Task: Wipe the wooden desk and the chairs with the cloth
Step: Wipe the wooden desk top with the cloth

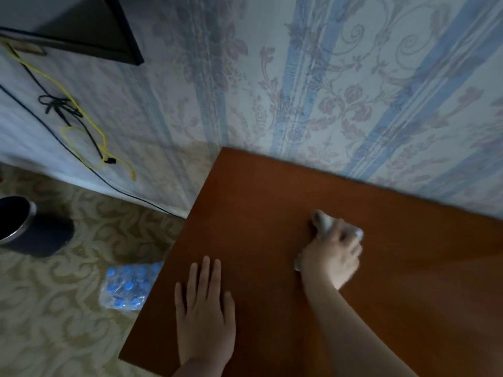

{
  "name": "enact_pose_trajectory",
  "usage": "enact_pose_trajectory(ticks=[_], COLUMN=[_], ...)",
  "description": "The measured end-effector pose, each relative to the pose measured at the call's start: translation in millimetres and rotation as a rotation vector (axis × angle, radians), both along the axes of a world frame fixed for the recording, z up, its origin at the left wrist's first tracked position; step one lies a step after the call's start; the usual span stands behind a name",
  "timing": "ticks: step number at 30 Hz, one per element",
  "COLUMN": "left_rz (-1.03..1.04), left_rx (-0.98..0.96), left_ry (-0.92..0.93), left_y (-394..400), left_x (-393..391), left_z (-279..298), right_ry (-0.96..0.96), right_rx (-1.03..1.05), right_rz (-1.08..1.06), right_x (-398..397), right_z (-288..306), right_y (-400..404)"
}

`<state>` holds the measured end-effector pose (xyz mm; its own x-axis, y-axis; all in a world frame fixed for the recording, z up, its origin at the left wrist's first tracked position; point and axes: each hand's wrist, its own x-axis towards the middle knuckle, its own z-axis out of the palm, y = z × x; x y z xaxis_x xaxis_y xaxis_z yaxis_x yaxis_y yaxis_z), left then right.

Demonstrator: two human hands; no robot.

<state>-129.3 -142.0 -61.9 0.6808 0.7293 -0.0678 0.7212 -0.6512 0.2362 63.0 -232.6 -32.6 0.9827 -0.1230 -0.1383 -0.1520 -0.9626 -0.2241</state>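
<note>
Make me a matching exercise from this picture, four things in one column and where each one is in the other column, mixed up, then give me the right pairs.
Things:
1. left hand
2. cloth
3. pack of bottles
4. dark bin

Places:
A. on the carpet at the far left
B. under the right hand on the desk
C. flat on the desk near its left edge
D. on the carpet beside the desk's left edge

Pairs: 1-C, 2-B, 3-D, 4-A

Wallpapered [326, 91], carpeted [68, 308] home room
</note>
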Motion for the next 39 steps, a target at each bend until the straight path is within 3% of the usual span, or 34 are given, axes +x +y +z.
enact_pose_trajectory(ticks=[4, 6, 8, 10, 12, 14, 16, 18, 21, 23, 24, 26, 28, 29, 31, 32, 34, 37, 39], left_rz=[-0.011, -0.01, -0.008, 0.006, 0.005, -0.008, -0.005, -0.005, -0.064, -0.125, -0.129, -0.075, -0.026, -0.023, -0.029, -0.031, -0.072, -0.212, -0.225], left_rx=[0.005, -0.01, -0.031, -0.042, -0.025, -0.031, -0.035, -0.044, -0.022, -0.004, -0.008, -0.029, -0.058, -0.07, -0.076, -0.076, -0.058, 0.035, 0.009], left_ry=[0.014, 0.015, 0.02, 0.013, 0.01, 0.019, 0.023, 0.026, 0.042, 0.09, 0.103, 0.063, -0.03, -0.052, -0.047, -0.048, -0.068, -0.032, -0.008], left_y=[1, 1, 0, 0, -2, -1, 0, 0, 4, 5, 5, 3, 1, 2, 1, 2, 5, 5, 6], left_x=[-1, -2, -2, 1, 2, 2, 3, 3, -1, -4, -5, -4, 0, 1, 3, 2, -3, -12, -15], left_z=[1, 1, 3, 6, 7, 8, 8, 9, 2, -3, -3, 1, 8, 11, 11, 10, 6, -5, -3], right_ry=[0.075, 0.071, -0.138, -0.283, -0.154, -0.043, -0.061, -0.113, 0.028, 0.152, 0.127, -0.108, -0.31, -0.294, -0.068, -0.008, -0.002, 0.185, 0.229], right_rx=[0.188, 0.323, 0.405, 0.358, 0.242, 0.081, 0.006, 0.039, 0.274, 0.45, 0.565, 0.671, 0.516, 0.413, 0.228, 0.112, 0.083, 0.377, 0.536], right_rz=[0.875, 0.982, 0.736, 0.312, -0.104, -0.189, -0.013, 0.339, 0.954, 1.086, 1.052, 0.838, 0.523, 0.326, -0.037, -0.067, 0.246, 0.892, 0.99], right_x=[-27, -20, 3, 35, 65, 74, 58, 23, -38, -60, -61, -47, -9, 11, 22, 8, -40, -101, -98], right_z=[11, 19, 19, 11, 5, -3, -10, -11, -3, 11, 18, 28, 24, 19, 12, 10, 5, 11, 23], right_y=[95, 105, 78, 31, 0, 15, 62, 121, 195, 220, 220, 198, 155, 132, 105, 108, 139, 193, 203])
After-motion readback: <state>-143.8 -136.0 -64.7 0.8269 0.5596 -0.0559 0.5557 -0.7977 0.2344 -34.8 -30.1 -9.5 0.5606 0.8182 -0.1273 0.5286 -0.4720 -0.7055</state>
